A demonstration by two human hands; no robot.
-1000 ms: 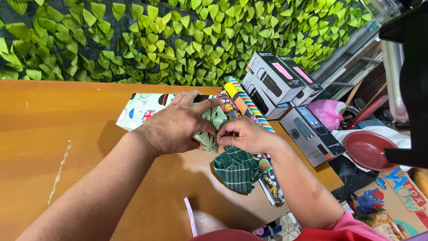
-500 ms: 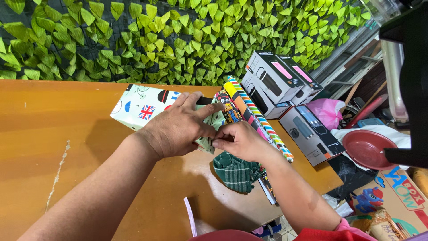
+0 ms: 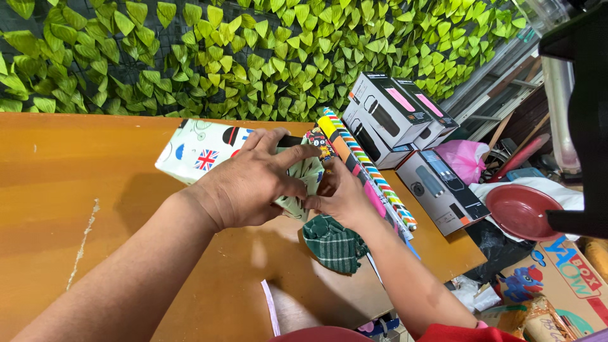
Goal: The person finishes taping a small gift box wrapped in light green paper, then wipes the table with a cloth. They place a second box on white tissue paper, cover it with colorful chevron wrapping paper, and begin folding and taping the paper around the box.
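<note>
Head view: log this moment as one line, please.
left hand: pressing on wrapped box | right hand: pinching paper at box end | green plaid cloth: on table | wrapping-paper rolls: beside hands

- A gift-wrapped box (image 3: pixel 199 151) lies on the wooden table, in pale mint paper printed with small flags, hats and umbrellas; both hands cover its near end.
- Two grey-and-black product cartons (image 3: pixel 394 114) stand stacked by the leafy wall at the table's far right corner, each with a pink patch on its top.
- A third grey-and-black carton (image 3: pixel 441 190) lies flat at the table's right edge, just below them.
- A brown cardboard box (image 3: pixel 563 278) with cartoon print in blue and red sits on the floor at lower right.
</note>
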